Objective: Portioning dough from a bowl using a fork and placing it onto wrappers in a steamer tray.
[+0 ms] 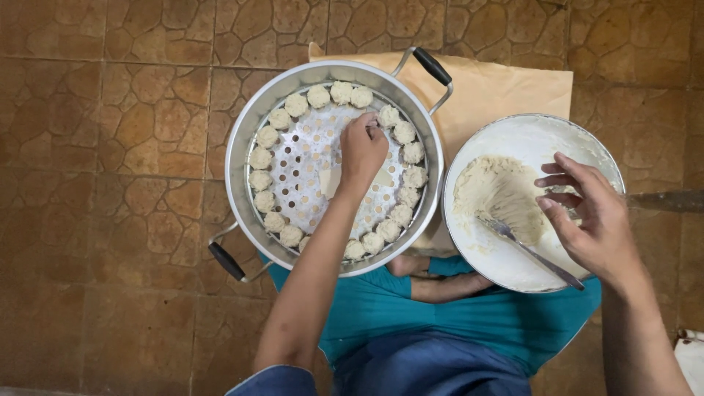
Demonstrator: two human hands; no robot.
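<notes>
Dumplings [267, 136] ring the edge of the perforated steamer tray [308, 158] inside a metal steamer pot [242, 139] on the tiled floor [110, 147]. The left hand [362, 150] reaches over the tray, fingers pinched narrow at the ring's gap, perhaps on a dumpling; the view hides it. The right hand [590, 216] hovers over a white bowl [513, 132] of filling [499, 194], fingers loosely spread, empty, beside a fork [532, 253].

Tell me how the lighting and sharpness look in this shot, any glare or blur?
Head view: soft, even light; faint glare on the round metal steamer pot's rim; a pale shine inside the white bowl of filling; the left hand and small dumplings look sharp; the right hand is slightly soft.
</notes>
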